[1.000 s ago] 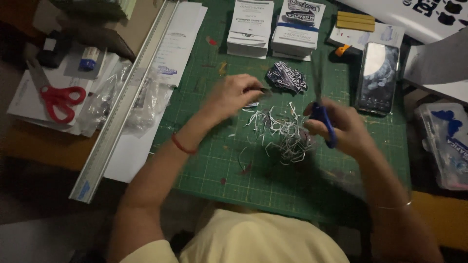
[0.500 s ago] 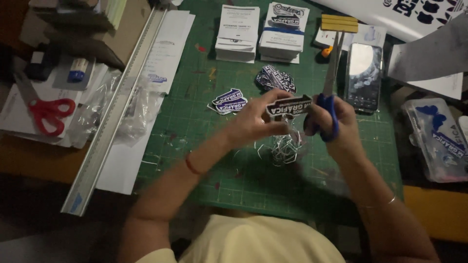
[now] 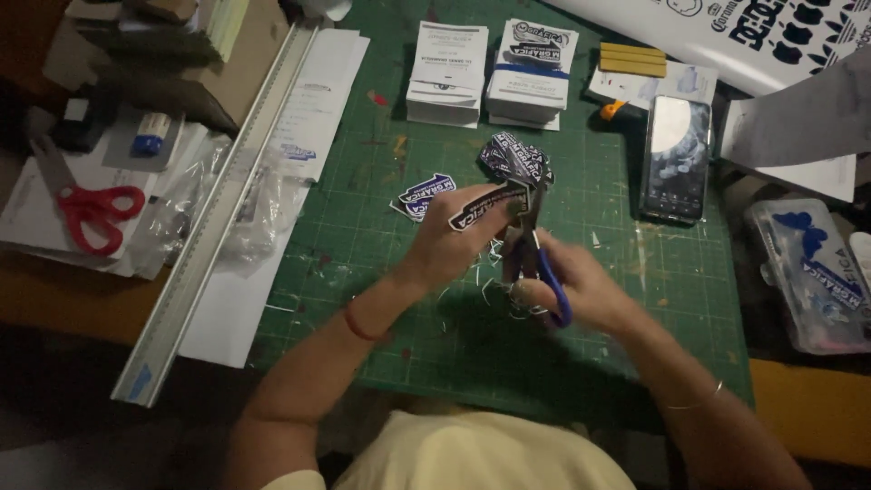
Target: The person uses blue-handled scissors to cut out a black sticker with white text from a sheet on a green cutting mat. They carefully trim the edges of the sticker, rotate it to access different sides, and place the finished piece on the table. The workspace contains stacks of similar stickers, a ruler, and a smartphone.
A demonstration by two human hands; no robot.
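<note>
At the far left of the desk (image 3: 54, 290), a pair of red-handled scissors (image 3: 91, 213) lay on white papers, well apart from the work. Just right of them a long metal ruler (image 3: 222, 209) ran diagonally from the near left toward the far middle, with crumpled clear plastic bags (image 3: 195, 213) lying against it. A green cutting mat (image 3: 381, 299) covered the middle of the desk.

Over the mat, the left hand (image 3: 458, 240) reached in from the near side, a red band on its wrist. Its grip was pinching a dark printed sticker (image 3: 490, 204) between thumb and fingers, holding it up above the mat's centre. A cut sticker (image 3: 422, 193) lay flat just left of that hand, and a small pile of dark stickers (image 3: 515, 156) lay just beyond it. Farther off, two stacks of white printed cards (image 3: 490, 68) stood side by side at the mat's far edge.

Immediately right, the right hand (image 3: 576, 290) was blurred; its grip was closed through the blue handles of a pair of scissors (image 3: 535, 263), whose blades met the held sticker's right end. Thin white paper trimmings (image 3: 490, 272) were scattered on the mat beneath both hands.

Further right, a phone (image 3: 676, 159) lay face up on the mat, and a clear plastic box (image 3: 807, 272) sat at the right edge.
</note>
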